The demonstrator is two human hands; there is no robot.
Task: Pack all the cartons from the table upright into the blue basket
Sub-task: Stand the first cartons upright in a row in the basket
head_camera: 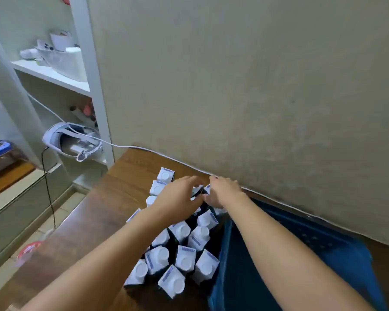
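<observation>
Several small cartons (180, 250) with white caps and dark sides stand upright in a cluster on the brown wooden table (81, 232). The blue basket (312, 248) sits to their right against the wall, and its inside looks empty where it shows. My left hand (177, 198) and my right hand (222, 189) meet over the far end of the cluster. Their curled fingers close round cartons (199, 190) there, which the hands largely hide. Two more cartons (164, 176) stand just beyond my left hand.
A white cable (144, 150) runs along the wall behind the table. White shelves (54, 75) at the left hold a white headset (70, 140) and boxes. A red-and-white object (29, 251) lies near the table's left edge, with floor tiles below.
</observation>
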